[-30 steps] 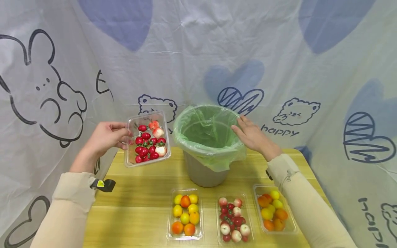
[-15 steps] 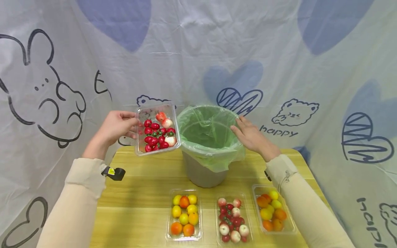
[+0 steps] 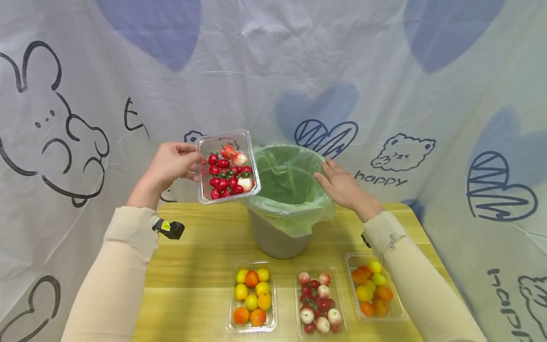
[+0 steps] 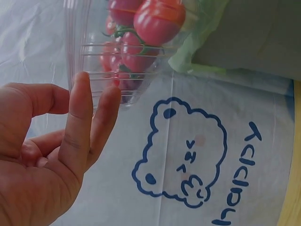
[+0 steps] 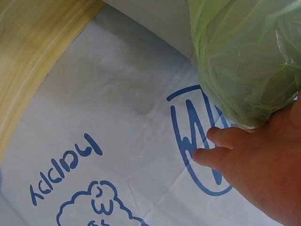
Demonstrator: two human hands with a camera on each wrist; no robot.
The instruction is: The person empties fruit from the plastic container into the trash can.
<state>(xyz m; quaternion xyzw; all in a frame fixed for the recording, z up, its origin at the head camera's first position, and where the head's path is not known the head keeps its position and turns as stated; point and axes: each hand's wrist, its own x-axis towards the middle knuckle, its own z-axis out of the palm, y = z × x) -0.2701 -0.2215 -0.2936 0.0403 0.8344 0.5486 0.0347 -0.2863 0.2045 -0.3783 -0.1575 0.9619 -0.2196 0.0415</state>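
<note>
My left hand pinches the left edge of a clear plastic tray, thumb on one side and fingers on the other. Red cherry tomatoes with green stems and some larger pale-red fruits lie in it. The tray tilts, raised above the table, and its right edge overlaps the left rim of the bin in the head view. My right hand rests with fairly straight fingers on the right rim of the grey bin, touching its green liner bag. In the left wrist view the left fingers touch the tray's wall.
Along the front of the wooden table stand a tray of yellow and orange fruits, a tray of red and pale fruits, and another yellow-orange tray by the right forearm. A printed cloth encloses the table's back and sides.
My left hand has carried the tray of tomatoes right and upward, to the bin's left rim. The right hand has stayed on the bin's rim. The camera view has shifted slightly.
</note>
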